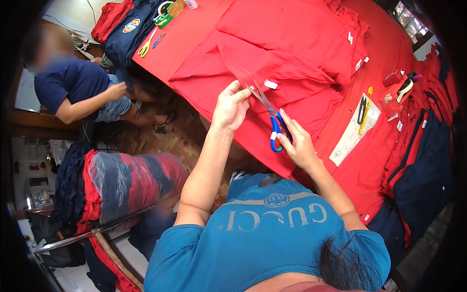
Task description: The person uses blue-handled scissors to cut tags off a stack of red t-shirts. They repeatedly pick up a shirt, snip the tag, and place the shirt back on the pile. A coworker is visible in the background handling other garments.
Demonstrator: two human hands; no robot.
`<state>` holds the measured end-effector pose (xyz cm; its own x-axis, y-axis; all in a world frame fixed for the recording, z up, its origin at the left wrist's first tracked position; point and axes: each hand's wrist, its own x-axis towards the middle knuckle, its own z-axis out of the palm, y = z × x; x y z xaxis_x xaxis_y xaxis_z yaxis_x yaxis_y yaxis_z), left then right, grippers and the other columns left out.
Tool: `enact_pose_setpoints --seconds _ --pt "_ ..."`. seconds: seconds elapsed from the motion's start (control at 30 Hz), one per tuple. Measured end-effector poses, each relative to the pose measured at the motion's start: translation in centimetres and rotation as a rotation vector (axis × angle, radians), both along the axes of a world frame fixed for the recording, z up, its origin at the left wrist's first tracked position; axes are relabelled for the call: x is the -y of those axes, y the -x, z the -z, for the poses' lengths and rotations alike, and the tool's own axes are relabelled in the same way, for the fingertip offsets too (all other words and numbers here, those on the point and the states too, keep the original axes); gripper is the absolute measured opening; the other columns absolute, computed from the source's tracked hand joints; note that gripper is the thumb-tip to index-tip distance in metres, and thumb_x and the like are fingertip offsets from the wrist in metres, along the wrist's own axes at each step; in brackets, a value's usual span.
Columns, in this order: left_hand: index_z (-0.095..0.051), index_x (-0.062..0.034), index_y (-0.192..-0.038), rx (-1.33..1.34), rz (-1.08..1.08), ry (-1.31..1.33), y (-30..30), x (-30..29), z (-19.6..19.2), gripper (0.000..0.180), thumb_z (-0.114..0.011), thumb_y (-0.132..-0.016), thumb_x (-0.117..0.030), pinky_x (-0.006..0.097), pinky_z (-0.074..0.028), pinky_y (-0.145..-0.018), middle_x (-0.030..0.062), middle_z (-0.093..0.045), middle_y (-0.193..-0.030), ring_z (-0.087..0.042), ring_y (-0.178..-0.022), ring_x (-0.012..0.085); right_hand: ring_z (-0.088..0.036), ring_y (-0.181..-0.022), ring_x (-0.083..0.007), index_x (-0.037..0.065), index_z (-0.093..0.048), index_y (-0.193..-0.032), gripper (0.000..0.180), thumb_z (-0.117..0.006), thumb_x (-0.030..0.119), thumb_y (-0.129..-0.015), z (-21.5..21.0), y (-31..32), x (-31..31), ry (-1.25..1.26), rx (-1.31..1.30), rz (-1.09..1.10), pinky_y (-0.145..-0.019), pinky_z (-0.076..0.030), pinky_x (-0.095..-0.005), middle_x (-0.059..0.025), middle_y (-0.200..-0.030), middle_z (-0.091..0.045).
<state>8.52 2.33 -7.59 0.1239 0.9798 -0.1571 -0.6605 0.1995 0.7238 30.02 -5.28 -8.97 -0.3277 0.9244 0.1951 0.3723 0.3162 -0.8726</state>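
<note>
1. Right grip (300, 146) — closed on blue-handled scissors (272, 111), blades parted, over red cloth (292, 58).
2. Left grip (230, 109) — fingertips at the blade tips, beside a raised fold; cannot tell whether they pinch cloth.
3. Red cloth lies folded on the red tabletop (182, 46).
4. Yellow-handled scissors (145, 48) near the tabletop's left edge.

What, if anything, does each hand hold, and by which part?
Right hand: scissors, by the blue handles. Left hand: whether it pinches red cloth cannot be told.
</note>
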Motion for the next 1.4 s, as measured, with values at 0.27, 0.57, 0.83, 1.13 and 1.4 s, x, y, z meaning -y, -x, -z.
enact_pose_setpoints --seconds 0.27,0.57,0.83,1.13,1.4 --pt "-0.059 0.0018 -0.113 -0.171 -0.108 -0.057 -0.5 0.9 -1.3 0.027 -0.057 -0.087 0.006 0.035 -0.047 -0.094 0.0107 -0.064 -0.113 -0.06 -0.107 0.0201 -0.061 -0.086 -0.0341 0.001 -0.039 -0.14 0.058 -0.061 0.009 -0.087 0.3 1.1 0.4 -0.047 -0.082 0.019 -0.077 -0.049 -0.0398 -0.0187 -0.095 -0.058" --pt "-0.061 -0.0011 -0.115 -0.235 -0.096 -0.108 -1.0 1.5 -2.2 0.027 -0.059 -0.088 0.002 0.024 -0.052 -0.072 0.0063 -0.066 -0.106 -0.063 -0.091 0.0115 -0.061 -0.094 -0.0236 0.002 -0.038 -0.143 0.059 -0.061 0.008 -0.089 -0.5 1.0 0.4 0.007 -0.042 0.007 -0.087 -0.046 -0.0307 -0.0174 -0.104 -0.059" --pt "-0.06 -0.0005 -0.117 -0.201 -0.076 -0.071 -1.0 1.9 -2.6 0.029 -0.061 -0.088 0.003 0.027 -0.054 -0.08 0.0079 -0.066 -0.107 -0.063 -0.094 0.014 -0.06 -0.108 -0.0308 0.0 -0.04 -0.14 0.055 -0.058 0.008 -0.088 -0.1 1.1 0.4 0.102 -0.259 -0.04 -0.091 -0.046 -0.0362 -0.0223 -0.122 -0.057" --pt "-0.058 0.0003 -0.119 -0.208 -0.094 -0.094 -1.1 2.3 -2.9 0.033 -0.063 -0.087 0.002 0.027 -0.053 -0.082 0.008 -0.065 -0.108 -0.064 -0.096 0.0148 -0.059 -0.112 -0.022 -0.001 -0.042 -0.139 0.053 -0.058 0.01 -0.09 -0.1 0.3 0.6 0.361 -0.288 -0.058 -0.094 -0.045 -0.0322 -0.0217 -0.125 -0.057" --pt "-0.052 0.0004 -0.127 -0.295 -0.037 -0.183 -1.2 3.6 -4.1 0.044 -0.064 -0.085 0.003 0.027 -0.051 -0.087 0.0092 -0.063 -0.113 -0.061 -0.102 0.0153 -0.059 -0.111 -0.0203 0.0 -0.041 -0.141 0.053 -0.058 0.01 -0.091 -1.3 0.6 0.4 0.249 -0.358 -0.1 -0.094 -0.044 -0.0301 -0.017 -0.125 -0.058"
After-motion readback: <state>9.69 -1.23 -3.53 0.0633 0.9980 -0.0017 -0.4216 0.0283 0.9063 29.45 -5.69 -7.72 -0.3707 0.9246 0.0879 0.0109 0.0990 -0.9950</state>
